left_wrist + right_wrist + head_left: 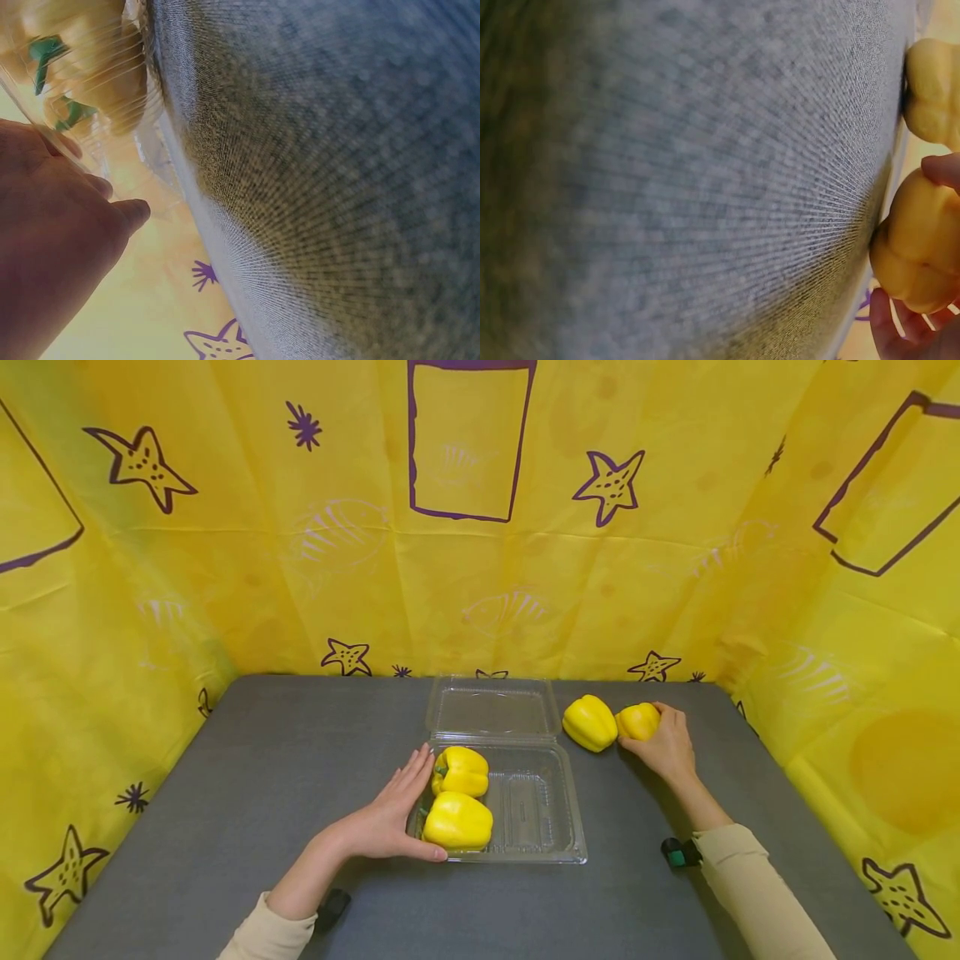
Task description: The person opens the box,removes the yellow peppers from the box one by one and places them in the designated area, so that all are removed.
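Observation:
A clear plastic clamshell container (572, 802) lies on the table with its lid (491, 708) folded back. Two yellow bell peppers, one behind (463, 770) and one in front (457, 821), sit in its left half, with green stems to the left. Against the container's left side rests my left hand (386, 806), fingers extended along the wall and thumb at the front corner. At the back right, my right hand (663, 745) grips a yellow bell pepper (919, 240) between thumb and fingers. That pepper sits right beside another yellow bell pepper (590, 723) on the table.
The dark grey table (285, 760) carries all of this. A yellow curtain (480, 568) with purple starfish drawings encloses the back and both sides. Black straps (678, 853) are at the wrists.

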{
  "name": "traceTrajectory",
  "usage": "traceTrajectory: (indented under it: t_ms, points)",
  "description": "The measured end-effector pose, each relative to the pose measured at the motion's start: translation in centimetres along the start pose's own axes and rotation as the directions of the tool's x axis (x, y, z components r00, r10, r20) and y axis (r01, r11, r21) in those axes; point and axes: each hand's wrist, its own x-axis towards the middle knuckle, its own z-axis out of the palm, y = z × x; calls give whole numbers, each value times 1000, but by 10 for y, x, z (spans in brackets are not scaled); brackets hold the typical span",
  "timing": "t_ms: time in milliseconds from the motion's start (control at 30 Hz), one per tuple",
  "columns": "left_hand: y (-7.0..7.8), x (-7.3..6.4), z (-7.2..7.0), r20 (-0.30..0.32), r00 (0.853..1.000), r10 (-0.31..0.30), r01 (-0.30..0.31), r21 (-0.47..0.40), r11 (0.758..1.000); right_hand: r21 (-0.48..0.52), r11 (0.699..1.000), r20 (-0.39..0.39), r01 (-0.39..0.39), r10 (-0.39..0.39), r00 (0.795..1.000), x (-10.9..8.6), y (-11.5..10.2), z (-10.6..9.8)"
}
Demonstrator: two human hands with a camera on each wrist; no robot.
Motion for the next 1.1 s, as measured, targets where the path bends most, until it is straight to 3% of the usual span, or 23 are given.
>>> traceTrajectory:
  t_ms: [733, 1100]
  points:
    - [-1, 0, 1, -1, 1000, 3, -3, 8, 1000, -17, 1000, 45, 8, -7, 999, -1, -3, 1]
    - [0, -1, 1, 0, 1000, 5, -5, 7, 1000, -20, 999, 30, 38, -38, 999, -2, -2, 2]
